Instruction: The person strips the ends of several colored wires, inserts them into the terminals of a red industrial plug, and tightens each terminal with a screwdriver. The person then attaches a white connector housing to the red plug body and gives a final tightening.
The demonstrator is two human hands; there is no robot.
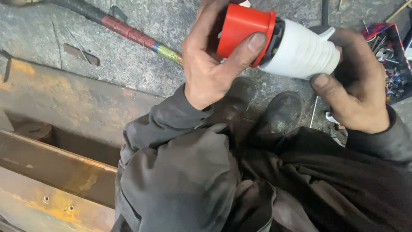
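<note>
Now, top centre, left hand (210, 64) wraps fingers round the red plug end (242, 30); right hand (358, 86) grips its white body (300, 53).

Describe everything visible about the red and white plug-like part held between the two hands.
The red and white plug is a chunky plastic-looking piece lying roughly horizontal, above the person's boots. Its red end is a smooth flared cup with a raised rim; a dark ring separates it from the white body, which is ribbed and tapers toward the right. The left hand wraps the red end, thumb across its front. The right hand cups the white end, thumb beneath it. Its far tip is hidden.
</note>
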